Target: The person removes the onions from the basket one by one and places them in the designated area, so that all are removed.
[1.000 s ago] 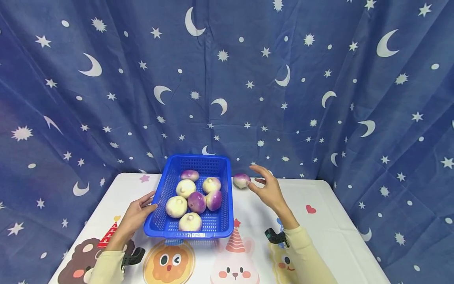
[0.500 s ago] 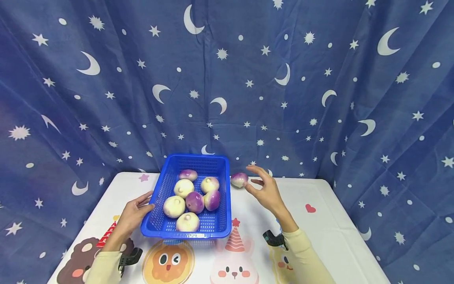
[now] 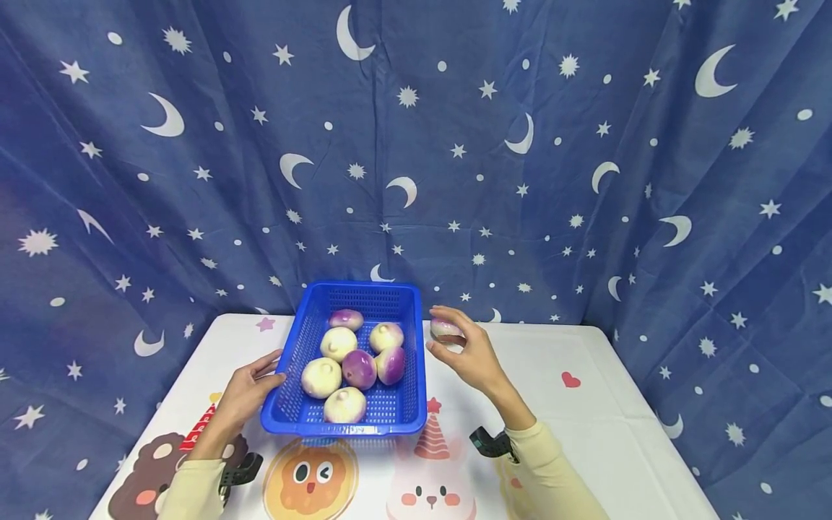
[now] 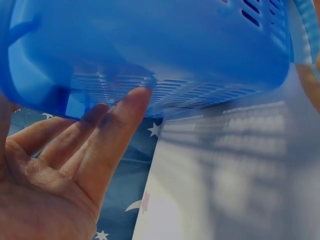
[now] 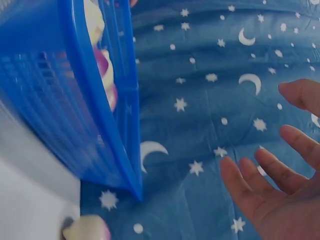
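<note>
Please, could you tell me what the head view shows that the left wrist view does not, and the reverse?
Only head: the right hand, the loose vegetable beside it, the printed rabbit and a clear look at seven purple-and-white vegetables inside the basket.

Only left wrist: the palm side of the left hand, and the basket's outer wall close by its fingers.

Both: the blue basket, the left hand at its side, the white tabletop and the star-and-moon curtain.

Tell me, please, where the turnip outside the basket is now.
In the head view, the loose turnip sits near the far edge of the table, just right of the blue basket, partly hidden behind the right hand.
</note>
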Available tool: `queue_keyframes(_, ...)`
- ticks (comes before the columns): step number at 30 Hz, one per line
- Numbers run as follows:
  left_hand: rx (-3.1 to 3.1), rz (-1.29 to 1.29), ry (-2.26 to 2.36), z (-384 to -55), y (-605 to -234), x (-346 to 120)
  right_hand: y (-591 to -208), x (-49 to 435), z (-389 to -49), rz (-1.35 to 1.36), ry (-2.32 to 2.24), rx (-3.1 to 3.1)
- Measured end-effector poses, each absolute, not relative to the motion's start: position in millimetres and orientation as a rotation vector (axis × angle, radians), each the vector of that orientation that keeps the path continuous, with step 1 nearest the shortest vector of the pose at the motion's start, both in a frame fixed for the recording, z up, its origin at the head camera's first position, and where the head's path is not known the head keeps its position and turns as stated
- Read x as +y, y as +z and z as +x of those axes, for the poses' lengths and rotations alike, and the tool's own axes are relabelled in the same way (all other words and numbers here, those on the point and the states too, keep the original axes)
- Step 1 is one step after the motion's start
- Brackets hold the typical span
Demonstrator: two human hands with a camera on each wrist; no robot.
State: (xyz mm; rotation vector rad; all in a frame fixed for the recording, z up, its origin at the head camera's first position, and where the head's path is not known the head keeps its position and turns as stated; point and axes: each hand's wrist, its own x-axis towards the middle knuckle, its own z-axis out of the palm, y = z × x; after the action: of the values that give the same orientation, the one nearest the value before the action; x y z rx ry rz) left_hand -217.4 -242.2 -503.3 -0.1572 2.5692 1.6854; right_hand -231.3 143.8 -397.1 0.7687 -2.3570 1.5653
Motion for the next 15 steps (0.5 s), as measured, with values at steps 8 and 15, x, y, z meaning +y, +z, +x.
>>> queue_keyframes(8, 2.569, -0.161, 1.664, -216.9, -504.7, -242.5, -405.6, 124.6, -229.0, 0.751, 1.745, -2.496)
queue_keyframes(15, 2.560, -0.150, 1.670, -216.5, -503.7, -243.8, -429.8, 108.1, -240.1, 0.731, 1.810, -2.624)
